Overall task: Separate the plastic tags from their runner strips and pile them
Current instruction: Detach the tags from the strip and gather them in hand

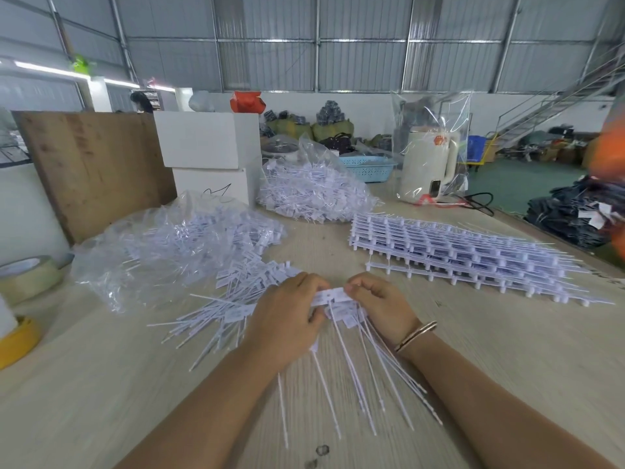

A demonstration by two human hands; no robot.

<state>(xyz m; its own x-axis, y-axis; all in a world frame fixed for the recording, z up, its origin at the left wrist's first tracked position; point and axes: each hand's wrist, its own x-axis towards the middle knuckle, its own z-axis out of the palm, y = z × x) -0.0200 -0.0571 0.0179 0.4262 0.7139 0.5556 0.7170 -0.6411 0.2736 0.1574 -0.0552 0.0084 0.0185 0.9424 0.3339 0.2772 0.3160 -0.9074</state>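
Warehouse table [473, 384]: left hand [287, 316] and right hand [382, 306] both pinch one strip of tags [333, 296], tails fanning toward the person. Separating is mid-step; next, I judge, snap tags free and drop them on the loose pile [236, 292] just left of the hands.

Two hands at the table [101, 384]; two white boxes [209, 140] stacked behind; two tape rolls [23, 275] left; one kettle [427, 164].
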